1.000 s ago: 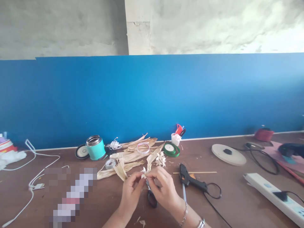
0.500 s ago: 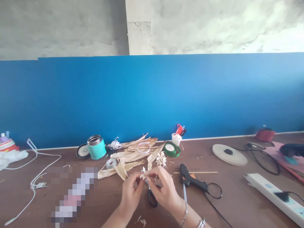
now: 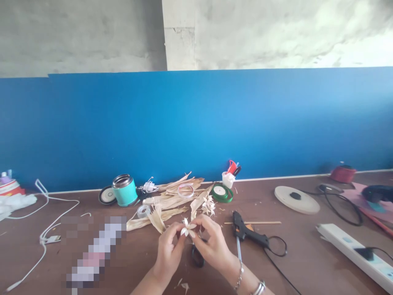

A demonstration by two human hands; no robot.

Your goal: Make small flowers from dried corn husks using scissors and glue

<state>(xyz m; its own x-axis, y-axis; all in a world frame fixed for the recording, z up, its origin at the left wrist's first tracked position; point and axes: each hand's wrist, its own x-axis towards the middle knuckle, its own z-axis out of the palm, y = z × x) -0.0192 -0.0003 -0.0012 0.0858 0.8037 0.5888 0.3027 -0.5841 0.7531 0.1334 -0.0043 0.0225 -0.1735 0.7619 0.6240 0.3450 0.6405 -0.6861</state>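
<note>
A small pale flower with pointed petals (image 3: pixel 187 228) is held up between my two hands. My left hand (image 3: pixel 170 245) pinches it from the left, thumb and forefinger closed. From the other side my right hand (image 3: pixel 211 239) grips a petal between thumb and fingertips. Dried corn husks (image 3: pixel 172 198) lie just beyond, with more pale flowers (image 3: pixel 208 205) beside them. Under my right hand lie black-handled scissors (image 3: pixel 197 256), partly covered. A black glue gun (image 3: pixel 248 235) rests to the right, a clear glue stick at its back end.
Behind the husks stand a white cup of pens (image 3: pixel 227 180) and a green ribbon roll (image 3: pixel 226 195). A turquoise flask (image 3: pixel 124 191) is at left. On the right are a round white lid (image 3: pixel 296 200) and a power strip (image 3: pixel 353 252). A blue partition (image 3: pixel 196 123) closes the back.
The flower now faces me more fully, its petals spread and clearer between my fingertips. My right fingers have shifted slightly apart from my left. The things on the table have stayed put.
</note>
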